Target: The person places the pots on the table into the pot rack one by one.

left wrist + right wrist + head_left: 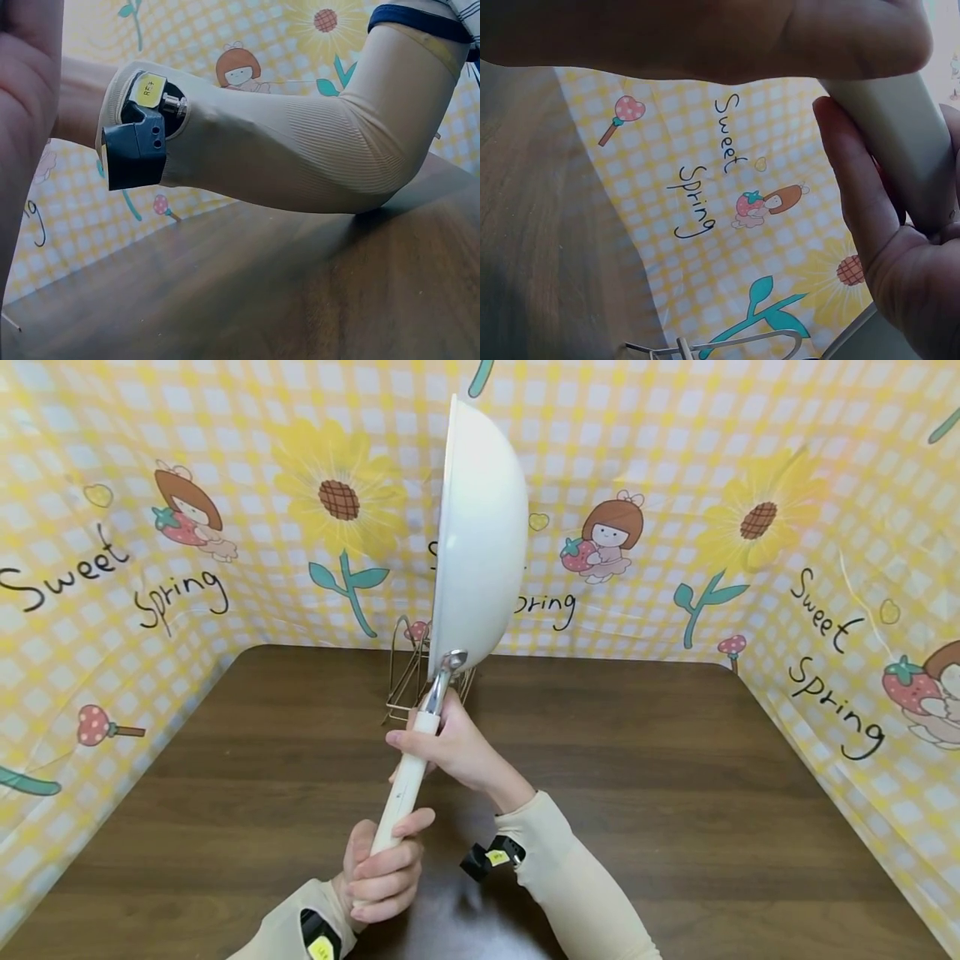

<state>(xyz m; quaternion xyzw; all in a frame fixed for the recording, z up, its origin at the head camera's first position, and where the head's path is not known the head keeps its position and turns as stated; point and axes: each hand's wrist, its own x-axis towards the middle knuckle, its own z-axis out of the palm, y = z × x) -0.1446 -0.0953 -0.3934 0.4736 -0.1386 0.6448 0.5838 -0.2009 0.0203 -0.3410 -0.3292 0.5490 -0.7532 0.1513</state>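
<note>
A white wok is held up on its side in the head view, its rounded outside turned right. A metal neck joins it to a cream handle that slants down to the left. My left hand grips the lower end with curled fingers. Higher up, my right hand holds the handle just below the metal neck, thumb across it. The right wrist view shows the handle between parts of hands. In the left wrist view, only a strip of palm shows at the left edge.
Behind the wok, partly hidden by it, a gold wire rack stands on the dark wooden table. A yellow checked cloth with printed flowers and figures encloses the back and sides. Both wrists carry small black cameras.
</note>
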